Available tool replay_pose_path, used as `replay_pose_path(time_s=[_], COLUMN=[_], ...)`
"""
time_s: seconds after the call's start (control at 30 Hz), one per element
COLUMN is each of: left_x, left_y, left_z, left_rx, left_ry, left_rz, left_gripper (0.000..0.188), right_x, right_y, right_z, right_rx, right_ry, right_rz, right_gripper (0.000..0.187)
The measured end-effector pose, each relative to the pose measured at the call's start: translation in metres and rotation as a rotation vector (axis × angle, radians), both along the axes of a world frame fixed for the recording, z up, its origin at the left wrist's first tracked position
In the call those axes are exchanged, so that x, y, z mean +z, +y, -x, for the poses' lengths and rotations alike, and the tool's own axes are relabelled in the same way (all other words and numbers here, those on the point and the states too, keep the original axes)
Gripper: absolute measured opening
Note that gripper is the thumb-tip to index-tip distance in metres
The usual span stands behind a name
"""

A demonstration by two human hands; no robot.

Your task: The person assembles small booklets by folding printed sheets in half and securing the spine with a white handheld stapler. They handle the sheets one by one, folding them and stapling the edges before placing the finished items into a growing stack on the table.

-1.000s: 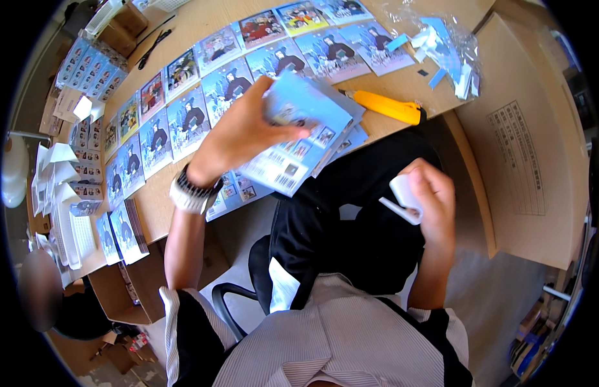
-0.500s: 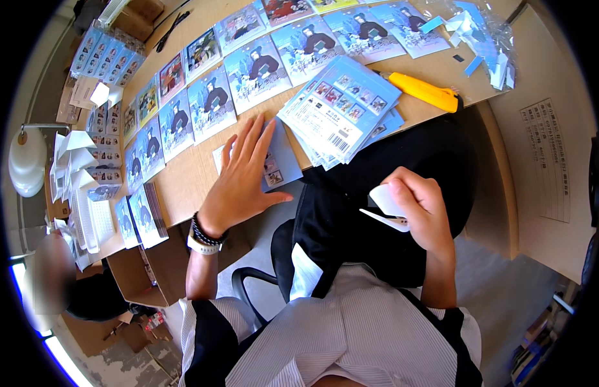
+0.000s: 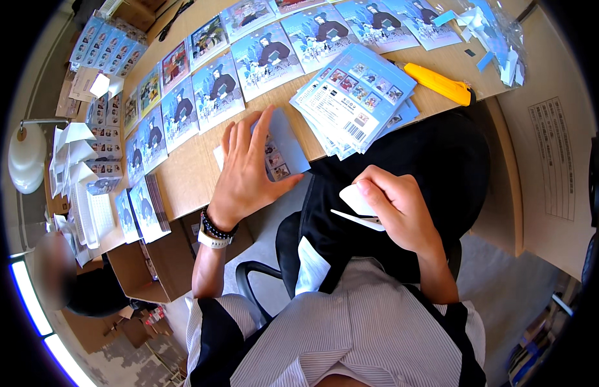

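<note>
My left hand (image 3: 248, 173) rests over a light blue printed card (image 3: 288, 147) at the table's near edge. Its fingers are spread and slightly bent, hiding part of the card and its small pictures. Over my lap, my right hand (image 3: 397, 208) is closed around a small white object (image 3: 359, 201). Two flat white parts of it stick out with a gap between them; the fingers cover the rest, so its kind is unclear. Just right of the left hand lies a fanned pile of blue picture cards (image 3: 357, 97), backs up, slightly over the table edge.
A yellow utility knife (image 3: 439, 84) lies right of the pile, with plastic scraps (image 3: 499, 55) beyond it. Rows of picture cards (image 3: 267, 58) cover the wooden table (image 3: 199, 158). At the left stand a card stack (image 3: 151, 206) and folded white papers (image 3: 74, 148). A cardboard box (image 3: 145, 274) sits below.
My right hand has moved left with the white object, closer to my left hand. The left hand's fingers are a little more bent. The whole view has shifted slightly.
</note>
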State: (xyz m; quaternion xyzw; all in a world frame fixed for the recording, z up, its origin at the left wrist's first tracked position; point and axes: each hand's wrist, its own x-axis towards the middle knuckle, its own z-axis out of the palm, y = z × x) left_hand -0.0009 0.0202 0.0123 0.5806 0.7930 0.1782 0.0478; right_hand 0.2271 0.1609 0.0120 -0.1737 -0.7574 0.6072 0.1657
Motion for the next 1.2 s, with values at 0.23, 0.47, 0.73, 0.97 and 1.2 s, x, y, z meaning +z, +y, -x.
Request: replay_pose_path(time_s=[0.23,0.47,0.73,0.97,1.2], left_x=[0.016,0.029,0.033,0.033,0.027], left_y=[-0.014,-0.024,-0.025,-0.020,-0.017], left_z=[-0.013,-0.028,-0.034,-0.049,-0.068], left_rx=[0.000,-0.023,-0.021,-0.011,-0.019], left_ry=[-0.121,-0.059,-0.003,0.000,-0.045], left_rz=[-0.208,-0.299,-0.327,-0.322,-0.362], left_gripper=[0.105,0.109,0.111,0.108,0.114], right_x=[0.005,0.027,0.030,0.033,0.027], right_y=[-0.004,-0.009,-0.012,-0.021,-0.024], right_z=[0.004,0.010,0.009,0.013,0.021], right_rx=[-0.104,-0.087,-0.109,-0.155,-0.251], right_ry=[0.055,0.110,0.130,0.133,0.165], right_rz=[0.008,-0.113,-0.187,-0.294,-0.324], right_gripper=[0.020,0.016,0.020,0.016,0.015])
